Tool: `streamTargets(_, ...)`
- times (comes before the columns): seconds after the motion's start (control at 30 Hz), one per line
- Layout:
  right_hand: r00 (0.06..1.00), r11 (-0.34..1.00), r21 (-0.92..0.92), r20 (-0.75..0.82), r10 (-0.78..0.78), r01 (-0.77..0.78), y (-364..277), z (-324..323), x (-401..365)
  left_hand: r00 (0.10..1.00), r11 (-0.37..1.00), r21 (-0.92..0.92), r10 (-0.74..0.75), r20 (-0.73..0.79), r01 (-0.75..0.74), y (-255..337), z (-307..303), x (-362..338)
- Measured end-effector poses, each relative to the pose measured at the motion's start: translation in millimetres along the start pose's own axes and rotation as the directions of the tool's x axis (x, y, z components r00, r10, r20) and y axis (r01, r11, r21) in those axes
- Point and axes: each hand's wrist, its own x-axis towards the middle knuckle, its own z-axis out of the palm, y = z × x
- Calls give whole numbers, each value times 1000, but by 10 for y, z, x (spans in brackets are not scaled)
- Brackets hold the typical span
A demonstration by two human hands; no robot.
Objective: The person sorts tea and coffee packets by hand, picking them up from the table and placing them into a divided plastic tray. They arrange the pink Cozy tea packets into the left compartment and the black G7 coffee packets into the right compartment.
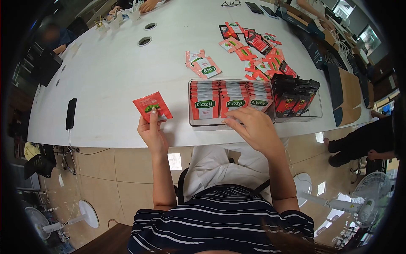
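Between the thumb and fingers of my left hand (153, 134) is a red sachet (148, 100) with a green leaf print, held up over the table's front edge. To its right, a clear plastic box (198, 124) holds rows of upright red-and-white Cozy sachets (206, 106). My right hand (258, 129) reaches over the front of this box, thumb apart from the fingers, with the fingertips at the middle and right rows. Whether they touch a sachet is hard to make out. Behind the box lie a few loose pink Cozy sachets (205, 65).
Another clear bin (311, 116) with black-and-red packets (294, 99) adjoins the box on the right. A heap of loose sachets (262, 55) lies behind them. A phone on a cable (71, 113) is at left, and an open cardboard box (349, 93) at right. People are around the table.
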Motion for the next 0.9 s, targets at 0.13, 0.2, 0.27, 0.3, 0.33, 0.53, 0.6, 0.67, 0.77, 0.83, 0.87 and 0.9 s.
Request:
streamTargets(0.13, 999, 999, 36, -39, -8, 9, -19, -23, -17, 998, 996, -67, 51, -43, -54, 14, 0, -32)
streamTargets(0.2, 996, 998, 41, -73, -52, 55, 9, -11, -31, 994, 995, -24, 101, -39, -102, 20, 23, -75)
streamTargets(0.27, 990, 995, 53, -119, -74, 81, 52, -34, -49, 988, 986, 68, 153, -35, -150, 23, 43, -145)
streamTargets(0.3, 987, 994, 66, -144, -77, 87, 59, -44, -59, 983, 974, 144, 182, -19, -177, 52, 77, -196)
streamTargets(0.33, 982, 993, 79, -170, -79, 93, 50, -67, -77, 978, 954, 217, 211, -2, -205, 81, 102, -249)
streamTargets(0.53, 936, 759, 632, -339, 89, 157, -43, -179, -284, 701, 582, 421, 420, 577, -695, 463, 552, -520)
streamTargets(0.6, 967, 756, 650, -233, 99, 79, -61, -364, -352, 602, 568, 334, 387, 698, -752, 437, 678, -616)
streamTargets(0.67, 985, 589, 805, -38, 167, -69, -67, -408, -432, 520, 543, 279, 361, 774, -792, 444, 853, -683)
streamTargets(0.77, 994, 462, 885, 17, 106, -64, 136, -376, -530, 524, 610, 223, 374, 765, -761, 344, 1041, -767)
streamTargets(0.83, 988, 417, 906, 10, 154, -74, 167, -504, -588, 595, 695, 206, 379, 709, -688, 271, 1113, -829)
streamTargets(0.87, 976, 464, 886, -90, 196, -11, 205, -544, -582, 591, 657, 228, 402, 700, -718, 258, 1128, -824)
streamTargets(0.9, 955, 506, 862, -183, 232, 42, 238, -560, -564, 589, 617, 260, 419, 691, -743, 263, 1137, -794)
